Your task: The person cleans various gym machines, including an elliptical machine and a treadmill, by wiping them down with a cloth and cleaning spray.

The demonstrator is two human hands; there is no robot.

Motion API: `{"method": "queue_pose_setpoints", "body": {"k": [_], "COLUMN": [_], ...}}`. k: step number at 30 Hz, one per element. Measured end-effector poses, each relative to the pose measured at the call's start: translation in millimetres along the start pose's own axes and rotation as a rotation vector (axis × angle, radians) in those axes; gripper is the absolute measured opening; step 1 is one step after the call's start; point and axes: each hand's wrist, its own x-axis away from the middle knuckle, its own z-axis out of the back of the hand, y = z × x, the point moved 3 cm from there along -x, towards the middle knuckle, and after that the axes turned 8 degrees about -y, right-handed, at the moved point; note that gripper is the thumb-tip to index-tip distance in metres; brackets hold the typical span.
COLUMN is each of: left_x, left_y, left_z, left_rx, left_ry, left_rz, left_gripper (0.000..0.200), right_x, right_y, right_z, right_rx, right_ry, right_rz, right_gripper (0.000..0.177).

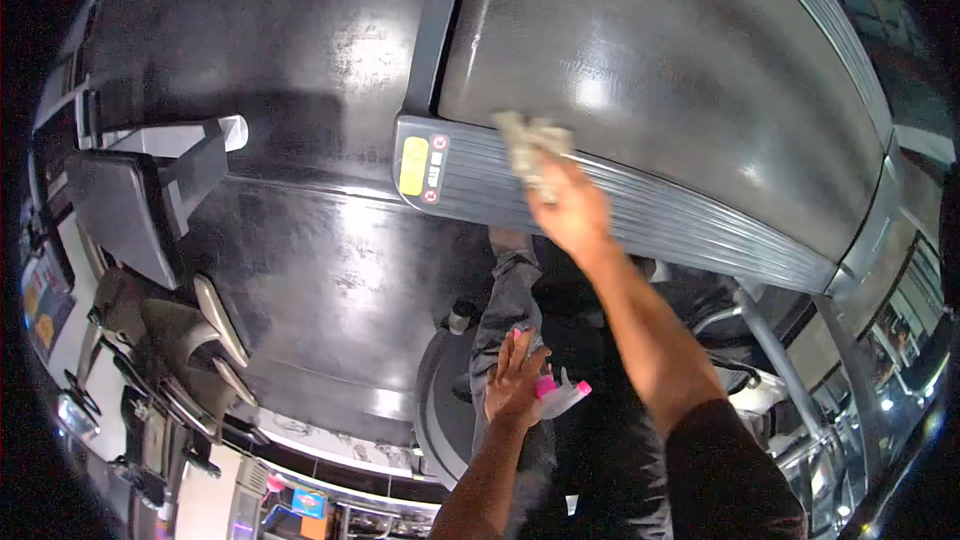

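Note:
My right hand (575,210) grips a pale, crumpled cloth (535,145), blurred by motion, over the ribbed side rail (650,205) of a treadmill. The cloth lies across the rail and the near edge of the dark running belt (660,50). Lower down, my left hand (515,380) is closed around a spray bottle in front of my leg. The bottle's clear and pink spray head (565,395) sticks out to the right of the hand; most of its body is hidden.
A yellow label (413,166) marks the rail's end. At left stands a padded bench (120,205) on the dark floor (330,280), with other gym equipment (180,360) below it. Metal frame tubes (780,360) rise at right. Near my leg is a round dark base (440,400).

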Motion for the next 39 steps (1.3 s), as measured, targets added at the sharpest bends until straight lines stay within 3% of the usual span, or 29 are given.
{"method": "queue_pose_setpoints", "body": {"k": [2, 5, 8, 10, 12, 13, 16, 20, 21, 23, 26, 27, 29, 32, 33, 34, 35, 36, 37, 38, 39], "left_x": [1, 3, 2, 4, -1, -2, -5, -9, -12, -16, -24, -23, -24, -26, -28, -29, -28, -29, -30, -31, -33], "left_y": [5, 20, 25, 36, 47, 48, 55, 75, 80, 83, 87, 94, 108, 107, 108, 109, 111, 114, 115, 110, 109], "left_z": [-3, -3, -7, -7, -10, -17, -31, -51, -58, -75, -96, -99, -104, -123, -126, -129, -132, -133, -133, -136, -138], "left_rx": [-0.063, -0.134, -0.090, -0.082, -0.094, -0.116, -0.117, -0.168, -0.185, -0.246, -0.267, -0.275, -0.286, -0.335, -0.356, -0.366, -0.372, -0.380, -0.387, -0.382, -0.385], "left_ry": [-0.026, -0.072, -0.052, -0.034, -0.008, -0.004, 0.025, 0.065, 0.096, 0.094, 0.067, 0.066, 0.065, 0.028, 0.001, 0.013, 0.039, 0.067, 0.098, 0.067, 0.058], "left_rz": [0.015, 0.053, 0.028, 0.040, 0.048, 0.049, 0.037, 0.035, 0.025, 0.034, 0.018, 0.024, 0.040, 0.093, 0.121, 0.111, 0.098, 0.083, 0.064, 0.081, 0.083], "left_gripper": [0.034, 0.036, 0.043, 0.047, 0.050, 0.050, 0.049, 0.039, 0.037, 0.034, 0.034, 0.034, 0.034, 0.031, 0.030, 0.028, 0.029, 0.030, 0.031, 0.034, 0.034], "right_x": [-16, -25, 5, 38, 78, 102, 154, 181, 176, 163, 139, 132, 133, 175, 196, 217, 239, 272, 289, 300, 307], "right_y": [-42, -59, 10, 70, 147, 183, 269, 303, 292, 285, 253, 261, 286, 369, 412, 459, 509, 557, 570, 585, 593], "right_z": [-30, -36, -24, 18, 47, 61, 98, 130, 134, 121, 119, 111, 125, 150, 159, 162, 167, 181, 209, 230, 251], "right_rx": [-0.087, 0.065, 0.136, 0.299, 0.292, 0.315, 0.256, -0.379, -0.431, -0.287, -0.014, 0.104, 0.173, 0.346, 0.424, 0.560, 0.639, 0.330, 0.444, 0.319, 0.283], "right_ry": [0.005, -0.184, -0.214, -0.314, -0.291, -0.116, -0.106, 0.271, 0.434, 0.461, 0.178, -0.029, -0.125, -0.040, 0.159, -0.047, -0.117, 0.100, -0.048, 0.026, -0.030], "right_rz": [0.190, 0.060, 0.109, 0.040, -0.068, -0.043, -0.348, -0.508, -0.390, -0.172, -0.146, -0.186, -0.108, -0.098, 0.045, -0.219, -0.309, -0.418, -0.737, -0.860, -1.064], "right_gripper": [0.058, 0.059, 0.067, 0.076, 0.069, 0.070, 0.054, 0.038, 0.036, 0.040, 0.050, 0.053, 0.062, 0.062, 0.058, 0.055, 0.051, 0.053, 0.057, 0.061, 0.061]}}
